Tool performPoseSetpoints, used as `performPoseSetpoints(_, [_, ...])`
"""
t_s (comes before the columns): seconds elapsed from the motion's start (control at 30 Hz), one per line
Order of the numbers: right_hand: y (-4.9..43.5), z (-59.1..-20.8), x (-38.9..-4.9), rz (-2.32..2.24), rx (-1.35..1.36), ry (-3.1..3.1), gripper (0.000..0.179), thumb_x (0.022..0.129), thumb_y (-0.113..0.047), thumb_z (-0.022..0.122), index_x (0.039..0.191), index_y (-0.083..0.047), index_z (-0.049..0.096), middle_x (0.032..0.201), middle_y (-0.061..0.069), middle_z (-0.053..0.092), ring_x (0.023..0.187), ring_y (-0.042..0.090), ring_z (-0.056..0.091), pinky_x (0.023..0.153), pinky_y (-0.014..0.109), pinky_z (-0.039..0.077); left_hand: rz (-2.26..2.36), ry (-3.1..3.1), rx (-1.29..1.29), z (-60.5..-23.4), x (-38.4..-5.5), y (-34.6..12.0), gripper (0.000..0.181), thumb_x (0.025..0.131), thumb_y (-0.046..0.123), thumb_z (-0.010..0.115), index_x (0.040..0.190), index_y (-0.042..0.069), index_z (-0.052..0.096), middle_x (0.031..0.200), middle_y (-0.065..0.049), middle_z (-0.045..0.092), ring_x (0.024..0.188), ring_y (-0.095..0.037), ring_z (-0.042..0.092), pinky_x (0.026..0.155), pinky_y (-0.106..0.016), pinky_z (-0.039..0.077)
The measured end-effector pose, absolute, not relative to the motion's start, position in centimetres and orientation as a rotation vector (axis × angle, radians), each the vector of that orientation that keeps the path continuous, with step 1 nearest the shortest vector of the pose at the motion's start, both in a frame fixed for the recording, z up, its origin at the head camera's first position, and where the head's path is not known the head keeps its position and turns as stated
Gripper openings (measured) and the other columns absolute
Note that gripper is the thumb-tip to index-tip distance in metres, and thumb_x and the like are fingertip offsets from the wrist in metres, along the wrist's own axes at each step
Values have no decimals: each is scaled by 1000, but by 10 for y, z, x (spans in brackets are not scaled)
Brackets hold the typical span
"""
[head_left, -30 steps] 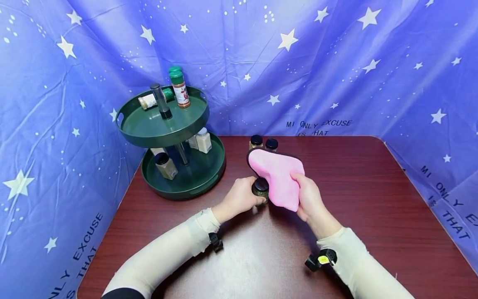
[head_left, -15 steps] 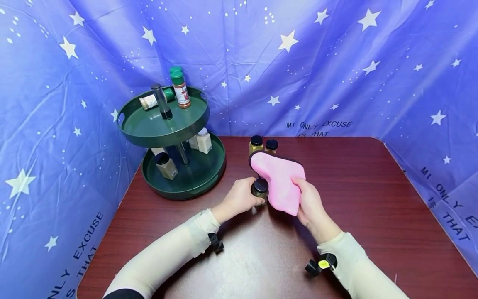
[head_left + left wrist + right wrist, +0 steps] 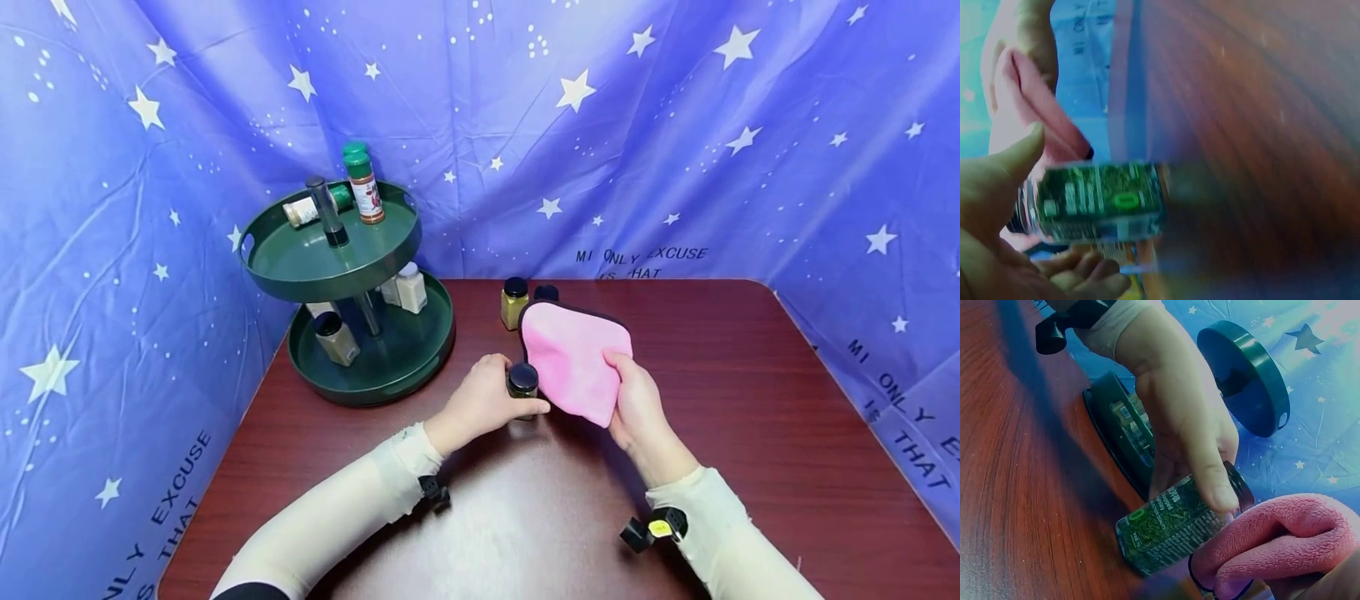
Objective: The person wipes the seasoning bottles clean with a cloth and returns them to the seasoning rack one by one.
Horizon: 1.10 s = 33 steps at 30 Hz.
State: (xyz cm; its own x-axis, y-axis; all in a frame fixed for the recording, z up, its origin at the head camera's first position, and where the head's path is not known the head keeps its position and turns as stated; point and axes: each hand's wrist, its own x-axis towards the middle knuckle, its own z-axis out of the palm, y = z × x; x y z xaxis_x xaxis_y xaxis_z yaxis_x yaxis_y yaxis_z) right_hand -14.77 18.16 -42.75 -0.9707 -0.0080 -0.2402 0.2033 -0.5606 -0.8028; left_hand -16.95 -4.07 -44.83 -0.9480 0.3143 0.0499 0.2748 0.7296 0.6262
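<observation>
A square glass jar of dried green herbs with a black lid stands upright on the table. My left hand is around it, thumb straight along the near side and fingers behind. In the left wrist view, the left thumb and fingers stand apart from the jar's sides. A folded pink cloth with dark edging hangs from my right hand, which pinches it between thumb and fingers. The cloth's left edge comes close to the jar; in the right wrist view it overlaps the jar's neck.
A two-tier green turntable rack stands at the left. Green-capped spice bottles are on its top tier, and several jars on the lower. Behind the cloth are a yellow jar and another black-lidded jar. Starry curtains surround the table.
My right hand has drawn the cloth rightward, away from the herb jar, and spread it flatter. My left thumb has straightened outward past the jar, which stays in place.
</observation>
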Motion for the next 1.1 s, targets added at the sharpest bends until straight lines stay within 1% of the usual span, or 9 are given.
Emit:
performPoseSetpoints(0.07, [181,-427,-147,-2661,303,1403,13,110,-16,37,112,-10,49,88,-4,71,81,8,71,71,26,59,1001,2914,454,-449,-164,-38,71,72,68,83,99,7,59,90,-3,60,86,-20,59,79,-35,52])
performPoseSetpoints(0.17, [180,-426,-147,-2663,301,1422,14,110,-16,37,112,-9,49,87,-4,71,80,8,71,71,26,59,975,2953,421,-450,-161,-34,66,75,65,82,96,7,58,87,-3,59,83,-21,62,78,-36,54])
performPoseSetpoints(0.27, [179,-424,-146,-2662,312,1460,14,109,-15,38,111,-9,50,86,-4,70,79,8,70,70,26,59,986,2956,409,-451,-163,-32,58,78,53,85,100,4,61,90,-6,63,86,-23,66,81,-37,56])
performPoseSetpoints(0.43, [179,-419,-144,-2674,307,1511,14,109,-15,40,109,-9,53,85,-4,70,78,7,70,70,25,59,1036,2916,471,-448,-166,-33,44,78,31,86,104,3,66,97,-8,70,94,-25,69,86,-37,55])
performPoseSetpoints(0.53, [178,-417,-143,-2690,287,1545,16,109,-15,41,105,-10,56,85,-4,70,78,7,70,70,25,59,1017,2902,516,-444,-167,-34,40,78,26,84,106,4,68,99,-8,72,99,-26,69,89,-37,55])
performPoseSetpoints(0.67, [175,-418,-143,-2698,276,1623,19,108,-15,43,100,-11,60,84,-4,69,77,7,69,70,24,58,1041,2870,492,-441,-166,-34,43,78,29,86,108,5,68,101,-7,73,99,-26,69,89,-37,54])
performPoseSetpoints(0.77, [171,-419,-144,-2671,265,1672,18,108,-16,45,99,-11,60,82,-4,70,76,7,69,69,24,58,1082,2856,454,-441,-165,-34,43,78,34,89,105,6,69,99,-5,74,94,-23,69,84,-34,54])
performPoseSetpoints(1.0, [158,-427,-142,-2630,165,1636,16,107,-12,44,101,-8,58,83,-3,69,78,8,69,71,25,58,1128,2879,508,-442,-165,-36,31,76,33,90,88,12,72,82,2,74,77,-14,67,69,-28,51])
performPoseSetpoints(1.1, [155,-435,-144,-2618,165,1647,15,107,-13,44,103,-5,55,83,-2,69,78,8,69,70,26,59,1131,2875,522,-443,-166,-37,27,75,33,90,83,15,72,75,6,72,72,-11,64,65,-26,50])
